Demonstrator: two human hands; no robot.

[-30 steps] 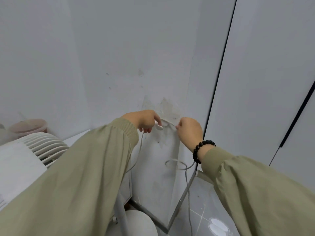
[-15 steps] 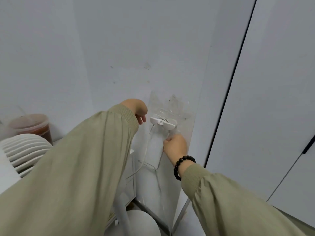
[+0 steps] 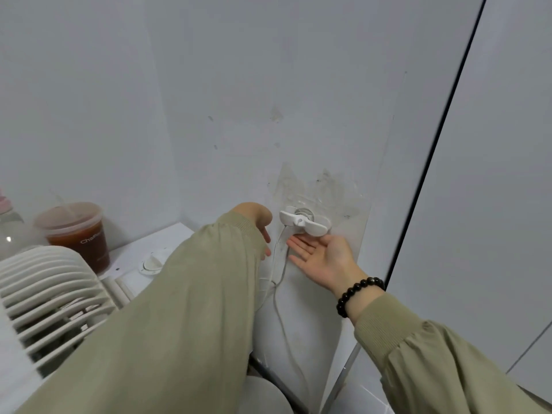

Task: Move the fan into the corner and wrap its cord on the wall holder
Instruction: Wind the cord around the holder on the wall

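The white wall holder [image 3: 304,224] is stuck on the grey wall near the corner. A thin white cord [image 3: 282,273] hangs from it and runs down the wall toward the floor. My right hand [image 3: 321,255] lies palm up just under the holder, fingers straight, holding nothing. Just left of the holder is my left hand [image 3: 258,222], mostly hidden by its sleeve, with its fingers pointing down beside the cord. The white fan's ribbed grille [image 3: 47,294] fills the lower left, and its round base [image 3: 263,395] shows at the bottom.
A white cabinet top [image 3: 158,243] at the left carries a lidded cup of brown drink [image 3: 77,234] and a clear bottle [image 3: 9,222]. A white panel with a dark vertical seam [image 3: 433,162] closes off the right side.
My right hand let go of the cord and turned palm up under the holder. My left hand dropped slightly beside it. The view shifted a little left.
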